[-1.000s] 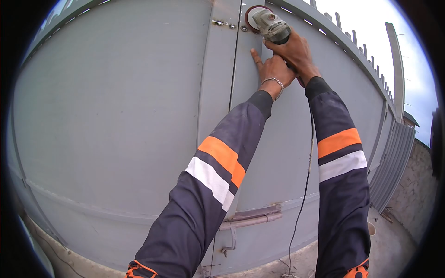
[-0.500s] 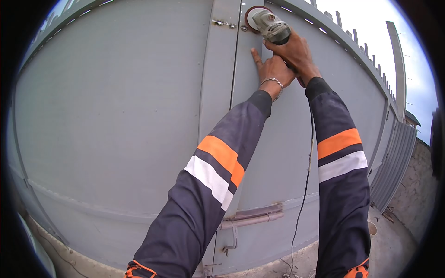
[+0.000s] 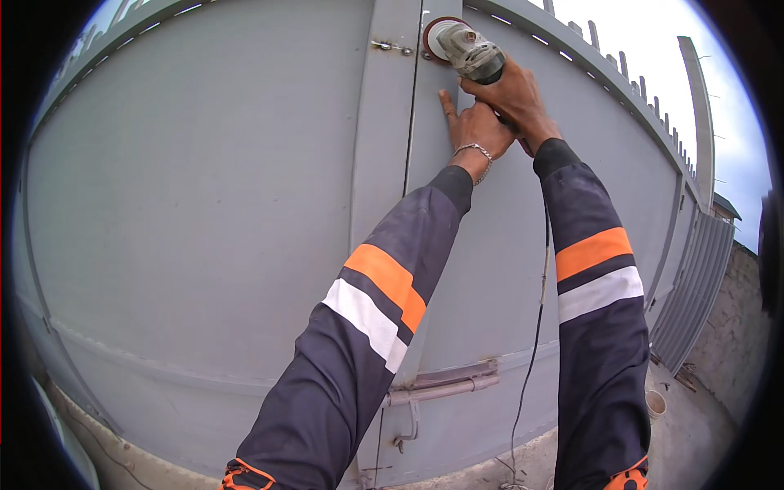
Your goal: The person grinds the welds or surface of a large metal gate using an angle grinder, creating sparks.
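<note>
An angle grinder [image 3: 469, 55] with a round, reddish-edged disc [image 3: 438, 39] is up against the grey metal gate, near its top. My right hand [image 3: 516, 94] wraps round the grinder's body just behind the head. Lower and to the left, my left hand [image 3: 480, 129] grips the back part of the tool, its thumb side pointing up along the gate; most of that grip is hidden. The disc lies over the strip right of the gate's vertical seam, beside a small welded spot [image 3: 425, 55]. From the tool a dark power cord [image 3: 536, 327] hangs down.
Left of the seam, a short bolt piece [image 3: 392, 48] sticks to the gate [image 3: 204, 204]. Below my forearms sits a sliding latch bar [image 3: 445, 390] with a hooked handle. A bucket [image 3: 656, 403] stands on the ground at right, near a corrugated sheet [image 3: 694, 286] and a rough wall.
The grinder and both hands have shifted slightly left and down. Its disc now sits closer to the seam and covers part of the strip beside the welded spot.
</note>
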`<state>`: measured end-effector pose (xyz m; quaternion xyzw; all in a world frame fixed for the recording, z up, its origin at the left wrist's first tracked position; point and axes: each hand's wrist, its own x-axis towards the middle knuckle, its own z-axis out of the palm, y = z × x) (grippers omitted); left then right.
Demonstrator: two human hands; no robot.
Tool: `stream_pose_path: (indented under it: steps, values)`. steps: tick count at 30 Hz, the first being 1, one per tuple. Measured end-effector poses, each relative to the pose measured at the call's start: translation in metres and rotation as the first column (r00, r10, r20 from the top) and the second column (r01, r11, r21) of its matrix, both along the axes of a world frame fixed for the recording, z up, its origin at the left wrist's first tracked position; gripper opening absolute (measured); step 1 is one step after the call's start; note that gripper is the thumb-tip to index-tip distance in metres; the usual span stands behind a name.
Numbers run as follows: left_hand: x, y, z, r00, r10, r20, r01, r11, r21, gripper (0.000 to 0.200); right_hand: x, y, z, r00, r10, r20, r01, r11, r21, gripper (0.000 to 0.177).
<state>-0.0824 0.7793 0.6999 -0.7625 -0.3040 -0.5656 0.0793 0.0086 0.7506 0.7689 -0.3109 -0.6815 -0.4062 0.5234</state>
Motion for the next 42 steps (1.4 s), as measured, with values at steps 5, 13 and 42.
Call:
stream_pose_path:
  steps: [5,13,42]
  values:
    - [0.009,0.007,0.003,0.998,0.042,0.054,-0.046,0.997,0.067,0.055,0.003,-0.002,0.000,0.996,0.007,-0.090,-0.007,1.000,0.004,0.072]
    - [0.015,0.006,0.004,0.998,0.046,0.034,-0.048,0.998,0.042,0.054,0.012,0.001,0.001,0.995,-0.040,-0.089,0.042,0.999,0.020,0.074]
    - [-0.024,-0.012,0.003,0.990,-0.041,0.137,0.033,0.997,0.064,0.055,-0.023,-0.017,0.009,0.999,-0.037,-0.003,0.037,0.999,-0.026,0.070]
